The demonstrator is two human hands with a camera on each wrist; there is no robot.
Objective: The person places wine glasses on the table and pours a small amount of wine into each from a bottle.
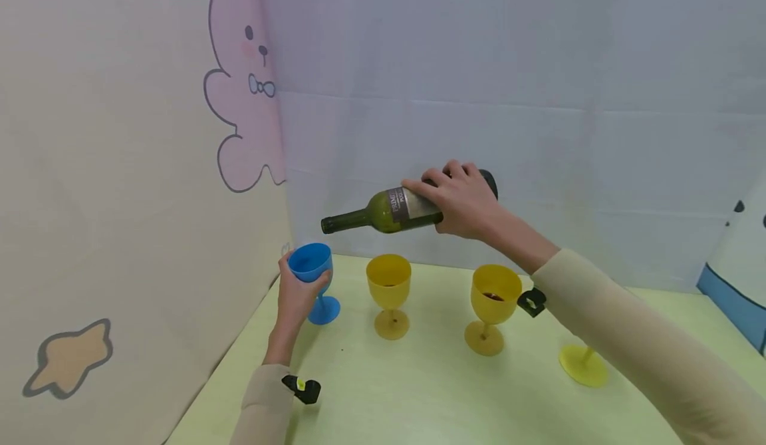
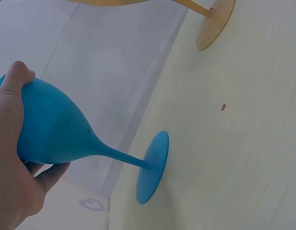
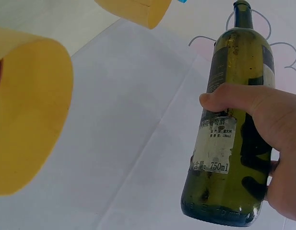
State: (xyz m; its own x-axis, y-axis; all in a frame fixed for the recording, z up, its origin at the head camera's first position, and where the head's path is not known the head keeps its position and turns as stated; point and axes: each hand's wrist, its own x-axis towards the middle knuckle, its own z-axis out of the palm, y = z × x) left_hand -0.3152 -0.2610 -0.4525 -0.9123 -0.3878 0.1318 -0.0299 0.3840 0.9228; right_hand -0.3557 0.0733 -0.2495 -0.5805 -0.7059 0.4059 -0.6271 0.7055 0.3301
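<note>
My left hand (image 1: pixel 299 292) grips the bowl of a blue plastic goblet (image 2: pixel 61 124), thumb on one side and fingers round the other. Whether the goblet's foot touches the table I cannot tell. In my right hand (image 1: pixel 469 199) is a green glass wine bottle (image 1: pixel 383 211), held round its labelled body. The bottle lies almost level in the air, its neck (image 1: pixel 346 222) pointing left and slightly down. Its mouth is above the blue goblet and apart from it; no stream of liquid shows. The right wrist view shows the bottle's white 750ml label (image 3: pixel 215 148).
Two yellow goblets stand upright to the right of the blue one: a nearer-left goblet (image 1: pixel 389 282) and another (image 1: pixel 495 292), both with dark liquid inside. Another yellow foot (image 1: pixel 583 365) shows under my right sleeve. Cloth walls (image 1: pixel 509 66) bound the pale table (image 1: pixel 389 392) behind and left.
</note>
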